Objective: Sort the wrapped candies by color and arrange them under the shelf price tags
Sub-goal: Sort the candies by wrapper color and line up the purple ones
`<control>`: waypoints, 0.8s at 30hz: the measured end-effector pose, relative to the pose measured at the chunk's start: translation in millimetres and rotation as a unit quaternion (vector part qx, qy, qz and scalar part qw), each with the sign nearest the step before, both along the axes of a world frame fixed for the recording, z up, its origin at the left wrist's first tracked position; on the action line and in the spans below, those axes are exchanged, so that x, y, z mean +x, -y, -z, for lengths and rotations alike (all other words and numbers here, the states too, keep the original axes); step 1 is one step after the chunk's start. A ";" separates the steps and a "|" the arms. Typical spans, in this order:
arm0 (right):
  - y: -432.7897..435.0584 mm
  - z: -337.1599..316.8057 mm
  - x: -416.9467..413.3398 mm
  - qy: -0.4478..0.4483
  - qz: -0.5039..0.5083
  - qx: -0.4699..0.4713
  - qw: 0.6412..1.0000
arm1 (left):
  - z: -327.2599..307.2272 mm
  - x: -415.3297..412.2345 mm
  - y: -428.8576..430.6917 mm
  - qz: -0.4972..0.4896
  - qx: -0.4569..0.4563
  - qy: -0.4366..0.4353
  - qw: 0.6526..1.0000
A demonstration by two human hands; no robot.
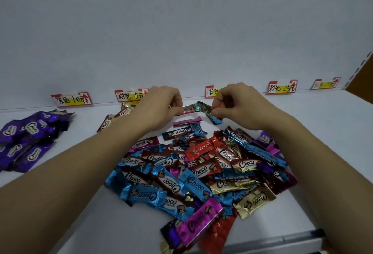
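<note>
Both hands meet beyond the heap: the left hand (161,104) pinches one crimped end and the right hand (236,105) the other end of a shiny foil-wrapped candy bar (201,107), held just above the white shelf (333,116), its colour lost in glare. Between the wrists lies the mixed pile of foil-wrapped Choco candies (201,173), with the sorted purple-wrapped candies (30,132) well left of the left hand. Such pieces look light, slick and crinkly, so pinching the flat crimped ends seems surest.
</note>
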State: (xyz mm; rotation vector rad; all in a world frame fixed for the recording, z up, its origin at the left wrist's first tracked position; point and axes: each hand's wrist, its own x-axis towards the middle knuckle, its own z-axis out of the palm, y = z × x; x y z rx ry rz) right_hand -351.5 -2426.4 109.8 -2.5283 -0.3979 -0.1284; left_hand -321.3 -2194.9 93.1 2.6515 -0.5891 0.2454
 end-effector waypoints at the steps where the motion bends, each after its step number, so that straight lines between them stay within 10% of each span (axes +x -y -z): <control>1: -3.1 0.5 -1.4 0.004 0.007 0.012 1.000 | -1.5 -7.5 -7.0 -0.018 -0.028 0.010 0.999; 11: -80.9 -4.0 24.0 -0.113 -0.005 0.085 0.990 | 5.1 -32.4 -121.2 -0.216 -0.167 -0.014 0.962; 24: -131.7 21.1 68.5 -0.152 0.050 0.075 0.984 | 26.0 -26.9 -113.3 -0.212 -0.082 -0.007 0.974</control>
